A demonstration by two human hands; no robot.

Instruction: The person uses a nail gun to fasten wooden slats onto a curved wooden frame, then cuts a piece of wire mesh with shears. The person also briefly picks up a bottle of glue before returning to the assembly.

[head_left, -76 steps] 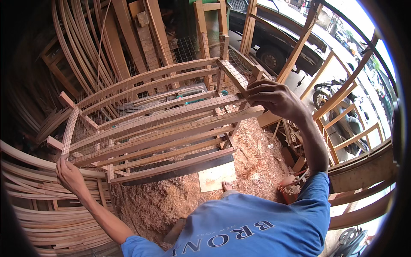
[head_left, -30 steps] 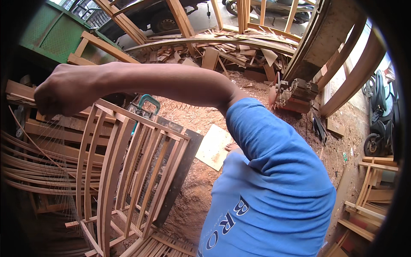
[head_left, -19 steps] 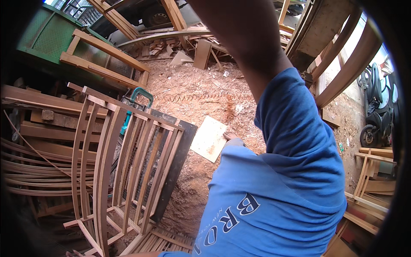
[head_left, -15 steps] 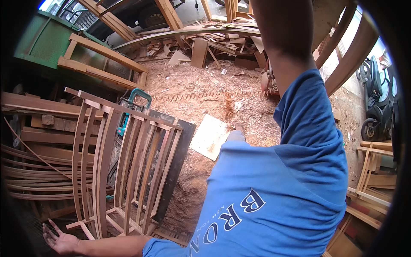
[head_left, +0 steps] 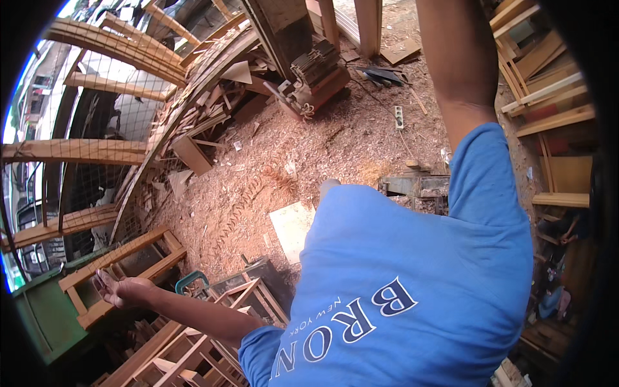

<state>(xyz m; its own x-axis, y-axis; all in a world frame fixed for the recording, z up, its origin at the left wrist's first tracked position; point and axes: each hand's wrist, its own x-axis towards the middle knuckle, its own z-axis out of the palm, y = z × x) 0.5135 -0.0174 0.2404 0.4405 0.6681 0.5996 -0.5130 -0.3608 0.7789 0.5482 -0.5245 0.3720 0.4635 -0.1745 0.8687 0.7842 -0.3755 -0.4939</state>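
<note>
My left hand (head_left: 121,290) is held out at the lower left with its fingers loosely bent and apart, and nothing shows in it. It appears in front of a light wooden frame (head_left: 132,276) leaning by a green metal panel (head_left: 48,319); whether it touches the frame I cannot tell. Below my left forearm stand slatted wooden frames (head_left: 193,351), beside a teal-handled tool (head_left: 191,281). My right arm (head_left: 464,71) stretches up past the top edge, so the right hand is out of sight.
Wood shavings cover the floor (head_left: 258,161), where a coiled hose (head_left: 235,209) and a pale board (head_left: 289,226) lie. A reddish compressor-like machine (head_left: 316,84) stands by a post. Offcuts (head_left: 193,155) are heaped at the left, near a power strip (head_left: 399,117) farther right. Timber (head_left: 548,106) is stacked at right.
The view has swung to the right, bringing the machine and power strip in. My left hand has gone from above the slatted frames to the green panel, its fingers more bent.
</note>
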